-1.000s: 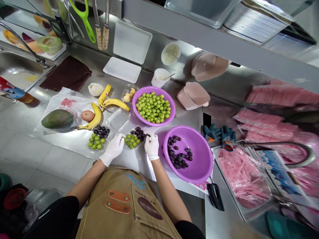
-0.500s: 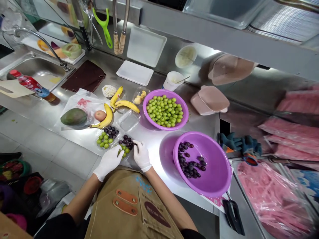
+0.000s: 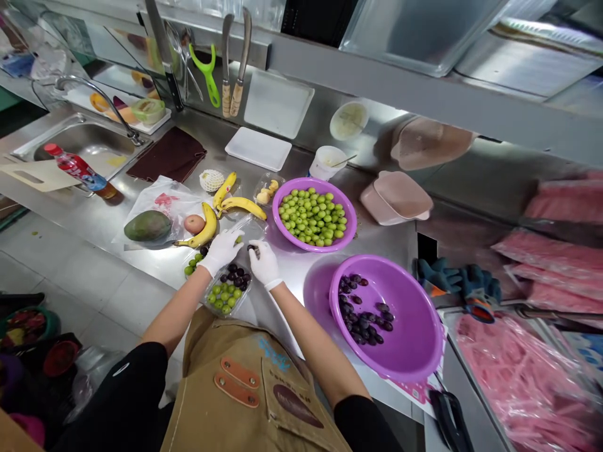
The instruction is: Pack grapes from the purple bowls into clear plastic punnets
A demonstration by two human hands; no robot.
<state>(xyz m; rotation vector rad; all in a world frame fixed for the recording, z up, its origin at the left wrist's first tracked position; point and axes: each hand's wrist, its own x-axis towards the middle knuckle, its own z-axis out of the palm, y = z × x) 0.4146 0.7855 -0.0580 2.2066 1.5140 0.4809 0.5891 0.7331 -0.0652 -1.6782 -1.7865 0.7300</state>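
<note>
My left hand (image 3: 222, 251), in a white glove, pinches a green grape (image 3: 239, 239) above the steel counter. Close beside it, my gloved right hand (image 3: 264, 262) has a dark grape (image 3: 253, 249) at its fingertips. Just in front of both hands sits a clear box whose green grapes (image 3: 223, 296) lie next to dark grapes (image 3: 237, 276). A second box of grapes (image 3: 191, 265) is partly hidden behind my left hand. An empty clear box (image 3: 252, 226) lies partly covered beyond my hands. Green grapes fill one purple bowl (image 3: 351, 233); a larger purple bowl (image 3: 414, 320) holds dark grapes.
Bananas (image 3: 242, 206), a mango (image 3: 147, 226) and an egg-shaped item (image 3: 194, 224) lie at the left. A bottle (image 3: 82, 172) leans near the sink (image 3: 85, 141). Behind stand a white tray (image 3: 258, 149), a white tub (image 3: 326, 163) and a pink container (image 3: 396, 198). Knives (image 3: 242, 63) hang above.
Both hands have moved from the near box toward the empty box, now with a grape at the fingertips of each. The near box sits closer to the apron. The camera view has shifted slightly.
</note>
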